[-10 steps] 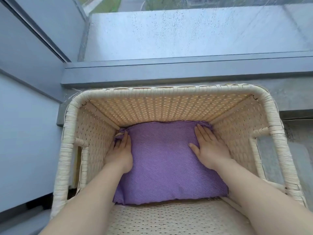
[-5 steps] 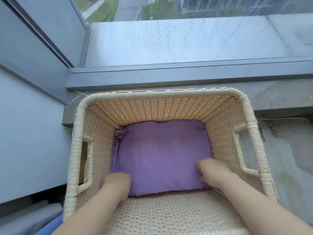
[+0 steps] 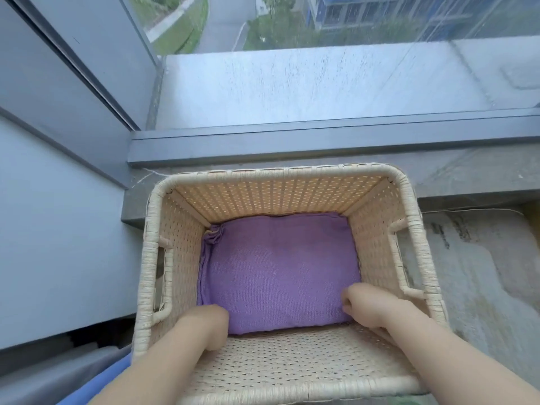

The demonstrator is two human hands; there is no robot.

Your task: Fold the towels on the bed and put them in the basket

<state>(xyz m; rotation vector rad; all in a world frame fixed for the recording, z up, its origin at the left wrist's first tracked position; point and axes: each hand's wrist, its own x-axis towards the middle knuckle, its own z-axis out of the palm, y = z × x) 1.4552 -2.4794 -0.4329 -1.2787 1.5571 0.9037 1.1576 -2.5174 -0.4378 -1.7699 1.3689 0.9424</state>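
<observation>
Now my hands have come back from the far corners of the purple towel (image 3: 280, 270), where a second ago they lay flat and spread, pressing it down; they sit at its near edge instead. The towel lies folded on the bottom of the basket (image 3: 152, 229), pushed up against the far and left walls, with a small bunched fold at its far left corner and a strip of bare weave between its near edge and the near wall. I judge this towel placed and smoothed: what is left is to draw my arms out and go for any other towels, none of which show from here.

My left hand (image 3: 206, 324) is at the towel's near left corner, its back toward me and the fingers out of sight beneath it. I cannot tell whether they hold cloth or only rest on it. My right hand (image 3: 371, 306) is at the near right corner, close to the right wall, fingers curled in with the knuckles toward the towel; whether they pinch the edge or merely touch it I cannot tell either. Both forearms reach in over the near rim, and the basket stands just below the grey window frame (image 3: 292, 141).
</observation>
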